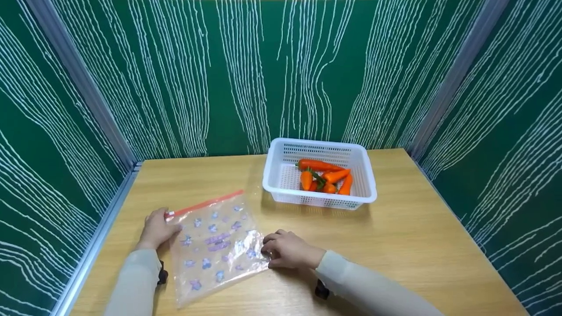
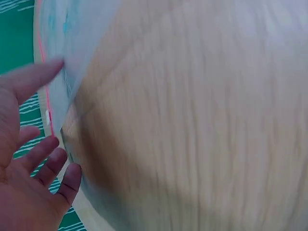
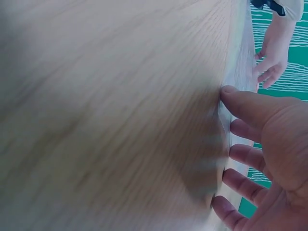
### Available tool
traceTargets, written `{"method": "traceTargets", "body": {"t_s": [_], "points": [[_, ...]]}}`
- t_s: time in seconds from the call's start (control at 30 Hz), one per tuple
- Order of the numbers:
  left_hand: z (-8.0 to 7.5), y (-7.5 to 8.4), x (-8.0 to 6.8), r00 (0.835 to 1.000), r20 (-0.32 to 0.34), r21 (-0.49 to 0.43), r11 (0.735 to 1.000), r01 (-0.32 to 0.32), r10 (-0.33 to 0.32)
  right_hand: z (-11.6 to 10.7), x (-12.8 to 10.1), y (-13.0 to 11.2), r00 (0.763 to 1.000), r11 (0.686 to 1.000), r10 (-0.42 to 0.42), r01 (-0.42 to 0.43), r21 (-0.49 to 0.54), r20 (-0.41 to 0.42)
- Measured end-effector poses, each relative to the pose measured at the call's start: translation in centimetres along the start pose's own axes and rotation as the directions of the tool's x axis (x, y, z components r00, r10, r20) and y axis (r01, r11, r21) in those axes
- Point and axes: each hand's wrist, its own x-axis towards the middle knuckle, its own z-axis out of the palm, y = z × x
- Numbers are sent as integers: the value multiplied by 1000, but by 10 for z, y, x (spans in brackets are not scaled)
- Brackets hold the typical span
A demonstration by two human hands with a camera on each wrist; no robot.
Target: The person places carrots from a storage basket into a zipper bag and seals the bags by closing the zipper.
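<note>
Across the whole scene runs the wooden tabletop [image 1: 417, 245], walled in by green panels [image 1: 197, 79] streaked with white lines. Next in size is the clear zip bag [image 1: 215, 245], printed with small purple shapes and closed along an orange-red strip; it lies flat near the front-left corner of the tabletop, the strip turned toward the far edge. Toward the far edge, right of the middle, stands a white slotted basket [image 1: 281, 175] with several orange carrots [image 1: 327, 175] lying in it, well apart from the bag.

On the bag's left edge, just below the end of the strip, rests my left hand [image 1: 156, 228]. Its grip is apart: the left wrist view shows my left fingers [image 2: 50, 166] spread and nearly straight against the plastic, thumb lifted beside the strip, nothing pinched. At the bag's right edge sits my right hand [image 1: 287, 250]. Its grip is also apart, fingers only loosely bent; the right wrist view shows my right fingertips [image 3: 236, 94] touching the bag's rim without closing on it. Both wrist views are blurred, so finer detail of the contact escapes me.
</note>
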Motion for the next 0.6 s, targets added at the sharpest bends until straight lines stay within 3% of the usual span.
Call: {"method": "traceTargets", "body": {"t_s": [0.23, 0.37, 0.6], "points": [[-1, 12, -5, 994, -112, -86, 996, -26, 16, -1, -2, -1, 1000, 1000, 16, -16, 18, 0], [-3, 15, -7, 995, -91, -190, 982, 17, -35, -1, -2, -2, 1000, 1000, 12, -12, 22, -8], [-5, 10, -8, 996, -76, -238, 971, 19, -38, 0, -3, 0, 1000, 1000, -3, 3, 29, -4]]}}
